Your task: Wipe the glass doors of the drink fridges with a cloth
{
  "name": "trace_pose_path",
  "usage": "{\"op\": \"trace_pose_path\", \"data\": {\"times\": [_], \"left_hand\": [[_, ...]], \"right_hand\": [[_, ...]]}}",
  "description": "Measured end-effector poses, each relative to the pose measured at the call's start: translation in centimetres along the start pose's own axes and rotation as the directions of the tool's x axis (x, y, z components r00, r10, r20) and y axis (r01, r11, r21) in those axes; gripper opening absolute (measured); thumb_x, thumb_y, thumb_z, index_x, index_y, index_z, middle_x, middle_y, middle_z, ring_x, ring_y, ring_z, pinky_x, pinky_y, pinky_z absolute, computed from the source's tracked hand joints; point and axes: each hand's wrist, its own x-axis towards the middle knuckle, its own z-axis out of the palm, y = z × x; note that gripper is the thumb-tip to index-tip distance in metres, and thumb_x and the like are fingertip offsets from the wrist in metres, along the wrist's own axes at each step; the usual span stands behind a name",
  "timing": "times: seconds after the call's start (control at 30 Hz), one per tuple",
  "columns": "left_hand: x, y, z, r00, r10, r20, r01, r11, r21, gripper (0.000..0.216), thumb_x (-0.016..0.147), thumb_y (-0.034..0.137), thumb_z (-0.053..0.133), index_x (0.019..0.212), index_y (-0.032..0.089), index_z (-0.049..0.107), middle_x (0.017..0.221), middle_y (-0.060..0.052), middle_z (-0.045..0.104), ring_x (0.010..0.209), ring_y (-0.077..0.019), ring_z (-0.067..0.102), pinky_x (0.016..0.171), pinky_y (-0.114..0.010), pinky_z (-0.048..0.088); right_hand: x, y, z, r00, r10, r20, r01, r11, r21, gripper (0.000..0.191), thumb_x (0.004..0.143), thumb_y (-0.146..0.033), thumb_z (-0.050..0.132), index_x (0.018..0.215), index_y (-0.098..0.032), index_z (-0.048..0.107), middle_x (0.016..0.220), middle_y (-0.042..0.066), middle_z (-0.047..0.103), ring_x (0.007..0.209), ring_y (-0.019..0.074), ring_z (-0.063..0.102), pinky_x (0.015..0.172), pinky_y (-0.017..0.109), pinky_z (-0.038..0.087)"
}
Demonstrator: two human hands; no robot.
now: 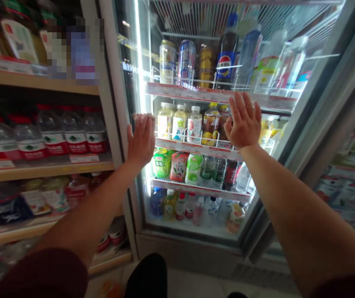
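The person's left hand [142, 138] is raised at the left side of a glass-fronted cooler [189, 248], its fingers extended close together, gripping nothing that can be seen. The right hand [244, 120] is held up farther right, fingers spread upward, likewise without visible hold of anything; it covers part of the second shelf, its fingertips overlapping the price strip [183, 90] above. Whether either hand presses on the glass is hard to tell from this angle. Between the hands stand white-capped bottles [194, 126] with fruit on their labels, then a yellow-capped bottle [211, 124] showing lemons. On the shelf above, a dark cola bottle [225, 66] wears a blue label with a round red, white and blue Pepsi emblem; to its left are a gold can [206, 66] and a blue can [186, 60] whose large lettering is too blurred to read. Below the hands, a green carton [161, 163] bears Chinese characters, beside a red carton [179, 167] with white ones. Beyond the cooler's left edge, a wooden shelf [49, 171] carries red-capped water bottles [74, 134], their white-and-red labels marked with a green mountain.
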Motion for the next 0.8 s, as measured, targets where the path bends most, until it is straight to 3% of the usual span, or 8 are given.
{"op": "trace_pose_path", "data": {"times": [0.17, 0.23, 0.4, 0.47, 0.53, 0.6, 0.7, 0.8], "left_hand": [[-12.1, 1.0, 2.7, 0.973, 0.136, 0.188, -0.138, 0.990, -0.003, 0.050, 0.105, 0.026, 0.035, 0.154, 0.018, 0.044, 0.156, -0.018, 0.049, 0.154, -0.0284, 0.032, 0.129, -0.061, 0.011], [-11.5, -0.2, 2.1, 0.964, 0.157, 0.213, -0.161, 0.987, 0.002, 0.048, 0.105, 0.026, 0.037, 0.152, 0.021, 0.048, 0.153, -0.017, 0.053, 0.152, -0.0282, 0.038, 0.129, -0.062, 0.009], [1.5, -2.7, -1.0, 0.996, 0.077, 0.050, -0.078, 0.997, 0.024, 0.062, 0.103, 0.034, 0.039, 0.163, 0.023, 0.028, 0.168, -0.012, 0.030, 0.159, -0.0274, 0.019, 0.129, -0.060, 0.000], [4.0, -2.0, -1.2, 0.998, 0.060, 0.000, -0.060, 0.998, 0.010, 0.066, 0.102, 0.034, 0.039, 0.165, 0.023, 0.023, 0.170, -0.011, 0.026, 0.160, -0.0272, 0.017, 0.130, -0.058, 0.000], [2.2, -0.5, -0.4, 0.998, 0.062, -0.003, -0.062, 0.998, 0.014, 0.065, 0.102, 0.032, 0.038, 0.165, 0.021, 0.023, 0.170, -0.012, 0.026, 0.159, -0.0268, 0.016, 0.130, -0.057, 0.001], [-2.9, 1.2, 0.9, 0.994, 0.100, 0.036, -0.101, 0.994, 0.029, 0.061, 0.103, 0.029, 0.037, 0.163, 0.021, 0.029, 0.166, -0.013, 0.035, 0.159, -0.0255, 0.020, 0.131, -0.055, 0.002], [-10.4, 2.8, 2.2, 0.942, 0.308, 0.135, -0.310, 0.951, -0.009, 0.052, 0.101, 0.020, 0.041, 0.151, 0.027, 0.051, 0.150, -0.008, 0.058, 0.152, -0.0211, 0.037, 0.132, -0.046, 0.010], [-10.1, 1.9, 1.8, 0.917, 0.369, 0.153, -0.372, 0.928, -0.011, 0.050, 0.101, 0.018, 0.041, 0.147, 0.033, 0.055, 0.147, -0.004, 0.060, 0.148, -0.0181, 0.044, 0.133, -0.044, 0.008]], "right_hand": [[0.0, 0.0, -0.1, 1.000, 0.003, 0.022, -0.003, 1.000, 0.001, 0.067, 0.095, -0.028, 0.037, 0.162, -0.027, 0.032, 0.168, 0.006, 0.036, 0.159, 0.0298, 0.025, 0.126, 0.064, 0.022], [0.0, -0.1, -0.1, 0.999, 0.010, 0.042, -0.010, 1.000, 0.001, 0.069, 0.095, -0.028, 0.038, 0.163, -0.029, 0.029, 0.169, 0.004, 0.034, 0.159, 0.0294, 0.023, 0.126, 0.064, 0.022], [0.0, -0.1, -0.1, 1.000, 0.010, 0.029, -0.010, 1.000, 0.001, 0.069, 0.094, -0.028, 0.038, 0.163, -0.029, 0.030, 0.169, 0.004, 0.035, 0.159, 0.0293, 0.024, 0.126, 0.064, 0.022], [0.0, -0.1, -0.1, 1.000, 0.006, 0.020, -0.006, 1.000, 0.008, 0.068, 0.094, -0.027, 0.038, 0.162, -0.028, 0.032, 0.168, 0.004, 0.037, 0.158, 0.0292, 0.026, 0.127, 0.063, 0.022], [0.0, -0.1, -0.1, 1.000, 0.009, 0.024, -0.010, 1.000, 0.021, 0.069, 0.094, -0.027, 0.038, 0.162, -0.028, 0.032, 0.167, 0.005, 0.037, 0.158, 0.0298, 0.026, 0.126, 0.064, 0.022], [0.0, -0.1, -0.1, 0.999, 0.017, 0.030, -0.018, 0.999, 0.037, 0.069, 0.094, -0.027, 0.038, 0.162, -0.029, 0.031, 0.168, 0.004, 0.037, 0.159, 0.0299, 0.025, 0.126, 0.065, 0.021], [0.0, 0.0, -0.1, 0.999, 0.017, 0.029, -0.018, 0.998, 0.053, 0.069, 0.094, -0.027, 0.037, 0.162, -0.033, 0.029, 0.168, 0.002, 0.036, 0.159, 0.0288, 0.025, 0.127, 0.066, 0.020], [0.0, 0.0, -0.2, 1.000, 0.013, 0.028, -0.015, 0.999, 0.053, 0.068, 0.094, -0.028, 0.037, 0.162, -0.031, 0.031, 0.168, 0.003, 0.036, 0.159, 0.0283, 0.025, 0.127, 0.064, 0.020]]}}
